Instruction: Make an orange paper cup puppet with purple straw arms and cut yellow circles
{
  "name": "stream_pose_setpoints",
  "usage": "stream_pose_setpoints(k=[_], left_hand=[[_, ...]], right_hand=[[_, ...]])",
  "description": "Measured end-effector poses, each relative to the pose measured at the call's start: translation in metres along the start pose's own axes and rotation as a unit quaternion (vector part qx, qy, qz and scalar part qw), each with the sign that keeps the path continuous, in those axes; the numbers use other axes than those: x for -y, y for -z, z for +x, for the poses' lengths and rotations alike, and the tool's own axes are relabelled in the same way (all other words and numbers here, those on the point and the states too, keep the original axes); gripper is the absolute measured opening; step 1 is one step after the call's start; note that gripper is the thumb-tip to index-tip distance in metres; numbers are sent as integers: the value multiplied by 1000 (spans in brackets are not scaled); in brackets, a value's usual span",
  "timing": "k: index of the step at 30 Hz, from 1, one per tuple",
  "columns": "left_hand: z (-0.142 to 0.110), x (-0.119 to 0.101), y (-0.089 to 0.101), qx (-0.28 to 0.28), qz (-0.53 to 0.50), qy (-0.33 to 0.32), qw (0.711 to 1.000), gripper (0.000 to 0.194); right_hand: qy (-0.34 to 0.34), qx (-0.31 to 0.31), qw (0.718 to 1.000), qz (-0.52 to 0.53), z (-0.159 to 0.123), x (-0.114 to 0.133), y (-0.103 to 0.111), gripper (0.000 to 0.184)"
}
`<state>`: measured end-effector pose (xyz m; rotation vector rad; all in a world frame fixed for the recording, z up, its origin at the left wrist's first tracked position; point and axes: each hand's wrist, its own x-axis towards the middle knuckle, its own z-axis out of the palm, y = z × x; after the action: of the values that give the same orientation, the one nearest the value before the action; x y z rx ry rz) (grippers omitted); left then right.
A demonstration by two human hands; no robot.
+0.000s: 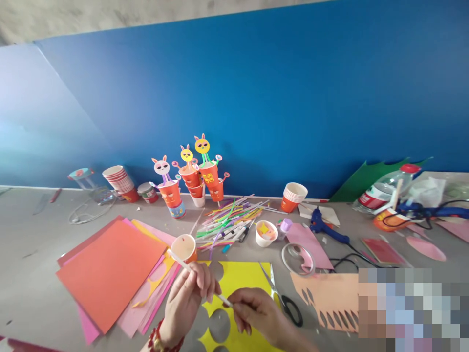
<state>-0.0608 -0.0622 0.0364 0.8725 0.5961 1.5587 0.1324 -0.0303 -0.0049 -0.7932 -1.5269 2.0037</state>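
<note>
The fingers of the left hand (192, 291) pinch a slim white stick (179, 260) about its middle, and those of the right hand (258, 313) grip its lower end, slantwise above the desk (32, 274) toward the near edge. The left fingers cover the stick's middle, so I cannot tell whether it is one unbroken piece; its tip in the right fingers is also hard to make out. A red bracelet (157, 340) is cut off below.

Beneath the hands lies a yellow sheet (249, 274) with round holes, partly covered, its near end out of view. Scissors (293, 310) lie at its right side. The stick's upper end crosses in front of a paper cup (193, 255).

Toward the desk's left edge are stacked coloured sheets (110, 274); toward the far edge, a tangled heap of coloured sticks (227, 222) and rabbit-faced cup figures (170, 195), some overlapping. A pixelated block (414, 308) blots out the near right corner.

The desk is plain grey. Behind its far edge rises a blue panel (256, 98), topped by a mottled grey surface (91, 19).
</note>
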Motion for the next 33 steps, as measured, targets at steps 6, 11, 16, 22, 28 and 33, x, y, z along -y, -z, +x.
stream_pose_setpoints(k=[6, 11, 16, 22, 28, 33], left_hand=[[10, -4, -9, -48, 8, 22, 999, 34], [19, 1, -2, -58, 76, 150, 984, 32], [21, 30, 3, -4, 82, 300, 950, 35], [16, 55, 13, 23, 47, 314, 948, 35], [13, 64, 16, 23, 28, 301, 953, 37], [12, 67, 15, 33, 47, 283, 957, 33]], right_hand=[[-8, -6, 994, -112, -4, 7, 5, 38], [89, -67, 899, -424, -5, 39, 26, 23], [146, -123, 744, -640, 32, 81, 41, 23], [91, -106, 620, -772, 116, 98, 54, 16], [46, -64, 585, -807, 168, 85, 65, 33], [46, -52, 568, -820, 172, 85, 68, 32]])
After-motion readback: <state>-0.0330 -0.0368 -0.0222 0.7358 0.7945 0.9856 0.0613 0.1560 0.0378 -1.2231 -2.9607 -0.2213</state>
